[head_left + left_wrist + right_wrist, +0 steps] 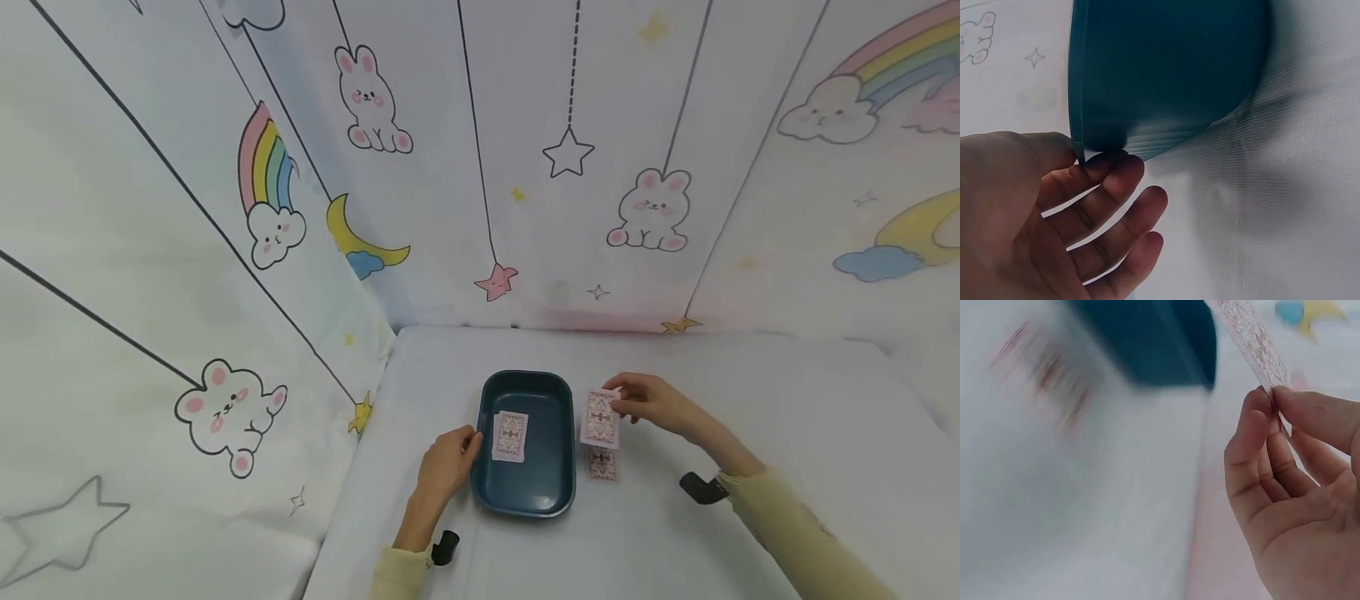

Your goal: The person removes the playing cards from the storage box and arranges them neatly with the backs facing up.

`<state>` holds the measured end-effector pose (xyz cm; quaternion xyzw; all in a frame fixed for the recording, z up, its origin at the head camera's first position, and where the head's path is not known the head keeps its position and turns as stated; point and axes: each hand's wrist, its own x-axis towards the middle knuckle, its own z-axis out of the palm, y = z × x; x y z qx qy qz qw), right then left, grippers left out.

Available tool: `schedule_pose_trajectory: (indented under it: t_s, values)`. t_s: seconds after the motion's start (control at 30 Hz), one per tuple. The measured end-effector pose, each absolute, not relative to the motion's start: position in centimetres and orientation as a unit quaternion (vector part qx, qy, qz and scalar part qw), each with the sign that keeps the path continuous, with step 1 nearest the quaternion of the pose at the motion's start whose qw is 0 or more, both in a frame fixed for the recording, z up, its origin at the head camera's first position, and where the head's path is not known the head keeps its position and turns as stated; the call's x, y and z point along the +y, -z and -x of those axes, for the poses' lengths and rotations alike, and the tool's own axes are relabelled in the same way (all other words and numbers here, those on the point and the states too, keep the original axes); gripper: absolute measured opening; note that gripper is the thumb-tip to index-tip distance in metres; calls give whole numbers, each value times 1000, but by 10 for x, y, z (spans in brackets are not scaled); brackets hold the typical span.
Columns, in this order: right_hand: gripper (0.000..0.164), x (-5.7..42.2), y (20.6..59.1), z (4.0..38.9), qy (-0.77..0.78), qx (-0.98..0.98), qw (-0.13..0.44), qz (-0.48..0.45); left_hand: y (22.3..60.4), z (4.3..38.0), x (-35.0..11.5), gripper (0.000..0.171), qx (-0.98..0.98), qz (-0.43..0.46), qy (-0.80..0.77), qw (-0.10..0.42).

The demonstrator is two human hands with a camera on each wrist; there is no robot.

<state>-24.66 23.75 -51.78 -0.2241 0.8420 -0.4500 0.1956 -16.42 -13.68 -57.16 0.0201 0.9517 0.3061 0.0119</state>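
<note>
A dark teal tray point(536, 492) stands on the white table, with patterned playing cards point(510, 437) lying face down inside it, toward its left. My left hand point(447, 462) pinches the tray's left rim between thumb and index finger; in the left wrist view the tray wall point(1166, 69) rises from that grip and the other fingers hang free. Right of the tray, my right hand point(651, 402) holds up a playing card point(600, 419), its edge pinched between thumb and fingers point(1257, 406). Partly hidden below that card, more playing cards point(602, 465) lie on the table.
A white cloth point(720, 533) covers the table. Behind and to the left hang white sheets printed with rabbits point(651, 208), stars and rainbows. A small black wrist camera point(703, 488) sits on the right wrist, another point(446, 547) on the left.
</note>
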Motion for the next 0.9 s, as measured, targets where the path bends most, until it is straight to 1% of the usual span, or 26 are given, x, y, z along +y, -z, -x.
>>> schedule_pose_trajectory:
  t_s: [0.07,0.17,0.23,0.3,0.4,0.5,0.6,0.67,0.9]
  values:
    - [33,261,530,240,444,851,194,201,571,164,-137,24,952,-19,-304,11]
    - [32,286,552,232,434,858,207,178,571,163,-136,24,952,-21,-304,8]
    - [30,295,566,228,429,860,217,169,570,163,-137,25,952,-22,-305,5]
    - [27,300,579,225,427,862,215,168,570,163,-137,25,952,-24,-304,4]
    - [23,303,591,219,419,872,188,169,571,163,-137,25,953,-27,-303,4]
    - [20,300,600,215,396,892,144,166,571,163,-137,25,953,-29,-303,5]
    - [19,294,605,212,375,908,113,146,570,163,-137,25,952,-32,-303,3]
    - [19,290,606,210,367,915,101,133,569,163,-137,24,953,-32,-303,2]
    - [18,277,605,202,348,927,91,105,569,162,-137,25,953,-31,-302,6]
